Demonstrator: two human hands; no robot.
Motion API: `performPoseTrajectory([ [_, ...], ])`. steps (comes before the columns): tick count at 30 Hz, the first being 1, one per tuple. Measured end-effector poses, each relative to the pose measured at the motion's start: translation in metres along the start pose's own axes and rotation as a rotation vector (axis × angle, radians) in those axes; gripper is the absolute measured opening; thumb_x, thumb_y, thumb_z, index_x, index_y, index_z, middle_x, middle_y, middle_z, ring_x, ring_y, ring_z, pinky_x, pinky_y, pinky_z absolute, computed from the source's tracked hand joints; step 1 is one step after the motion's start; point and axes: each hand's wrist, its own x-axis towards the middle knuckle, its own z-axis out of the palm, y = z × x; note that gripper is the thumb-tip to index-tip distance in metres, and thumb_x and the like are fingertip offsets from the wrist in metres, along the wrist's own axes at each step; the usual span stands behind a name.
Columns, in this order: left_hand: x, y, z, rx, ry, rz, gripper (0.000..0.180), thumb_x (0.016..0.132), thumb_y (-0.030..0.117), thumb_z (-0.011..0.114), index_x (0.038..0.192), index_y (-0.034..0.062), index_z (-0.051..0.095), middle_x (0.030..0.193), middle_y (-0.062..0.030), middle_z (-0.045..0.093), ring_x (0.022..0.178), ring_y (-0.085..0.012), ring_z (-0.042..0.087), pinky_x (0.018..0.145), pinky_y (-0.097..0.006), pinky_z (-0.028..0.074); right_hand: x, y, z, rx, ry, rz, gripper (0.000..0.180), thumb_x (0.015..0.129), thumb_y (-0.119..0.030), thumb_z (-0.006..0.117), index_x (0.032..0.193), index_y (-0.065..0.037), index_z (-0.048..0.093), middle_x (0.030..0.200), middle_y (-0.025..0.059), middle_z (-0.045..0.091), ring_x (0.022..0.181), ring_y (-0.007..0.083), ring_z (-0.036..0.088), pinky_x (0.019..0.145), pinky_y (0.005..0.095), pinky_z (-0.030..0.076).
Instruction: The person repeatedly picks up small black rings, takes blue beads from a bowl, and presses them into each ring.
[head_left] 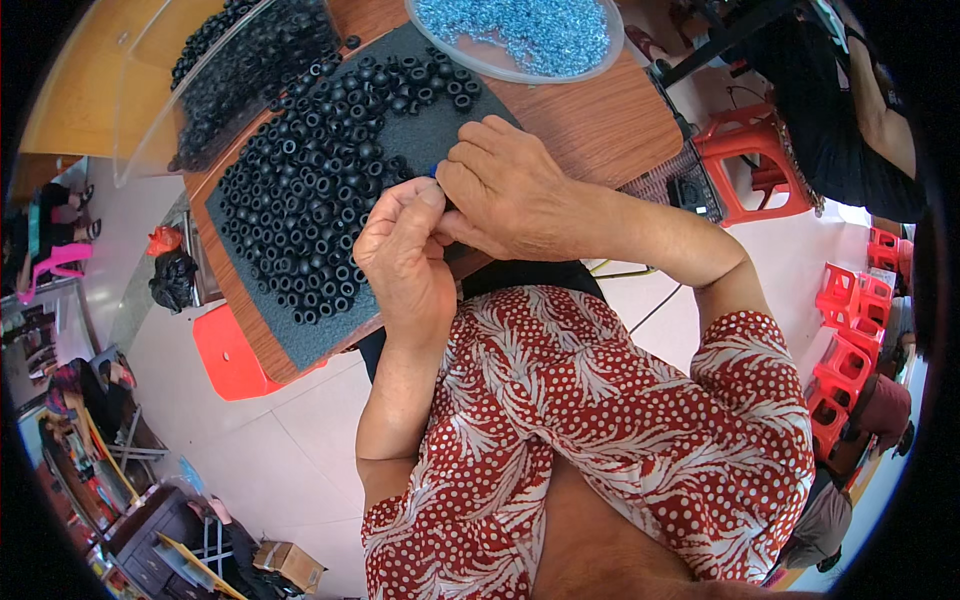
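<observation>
Close together over the near edge of the table, my left hand [405,250] and my right hand [515,190] meet at the fingertips. Both are closed in a pinch. What they hold is hidden by the fingers; only a speck of blue shows beside the right knuckles. Many small black ring-shaped pieces [310,190] with round holes lie heaped on a dark grey mat [425,130], just beyond and left of my hands. A clear tub [150,120] at the far left holds more black pieces. Past my right hand, a round clear dish [500,72] carries many tiny light-blue pieces.
The wooden table [600,120] supports the mat and dish. Red stools stand left [230,350] and right [740,150] of it, with several more at the far right. Another person's arm [885,130] is at the upper right. A black bag [173,278] sits left.
</observation>
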Motion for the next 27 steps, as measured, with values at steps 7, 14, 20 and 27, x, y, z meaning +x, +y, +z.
performPoseTrajectory([
  [7, -0.004, 0.009, 0.005, 0.016, -0.017, -0.078, 0.019, 0.09, 0.013, 0.049, 0.088, -0.0033, 0.059, 0.076, -0.009, 0.063, 0.064, -0.0129, 0.061, 0.061, -0.023, 0.048, -0.004, 0.007, 0.004, -0.013, 0.069, -0.025, 0.023, 0.065, -0.022, 0.064, 0.063, -0.003, 0.051, 0.062, 0.0102, 0.051, 0.064, 0.0243, 0.048, 0.057, 0.0353, 0.037],
  [14, -0.011, 0.012, 0.003, 0.204, -0.135, -0.152, 0.03, 0.094, 0.02, 0.044, 0.087, -0.0057, 0.057, 0.074, -0.012, 0.064, 0.059, -0.0161, 0.061, 0.056, -0.026, 0.051, -0.006, 0.007, -0.006, -0.007, -0.068, -0.106, 0.024, 0.061, -0.019, 0.064, 0.066, -0.002, 0.048, 0.064, 0.0099, 0.047, 0.063, 0.0251, 0.049, 0.056, 0.0346, 0.039],
  [20, -0.014, 0.004, 0.01, 0.175, -0.091, -0.082, 0.03, 0.095, 0.021, 0.043, 0.088, -0.0055, 0.056, 0.069, -0.0107, 0.061, 0.056, -0.0155, 0.059, 0.052, -0.025, 0.05, -0.008, 0.008, 0.0, -0.026, 0.035, -0.147, 0.023, 0.059, -0.022, 0.061, 0.057, -0.005, 0.046, 0.056, 0.008, 0.047, 0.056, 0.0239, 0.049, 0.049, 0.034, 0.037],
  [27, -0.007, 0.004, 0.019, 0.115, -0.108, 0.053, 0.026, 0.093, 0.015, 0.047, 0.099, -0.0074, 0.058, 0.079, -0.0097, 0.062, 0.066, -0.0144, 0.059, 0.058, -0.026, 0.05, -0.002, 0.013, -0.002, -0.104, 0.066, -0.185, 0.026, 0.051, -0.024, 0.061, 0.056, -0.005, 0.043, 0.056, 0.0081, 0.047, 0.049, 0.0225, 0.048, 0.042, 0.0332, 0.035],
])
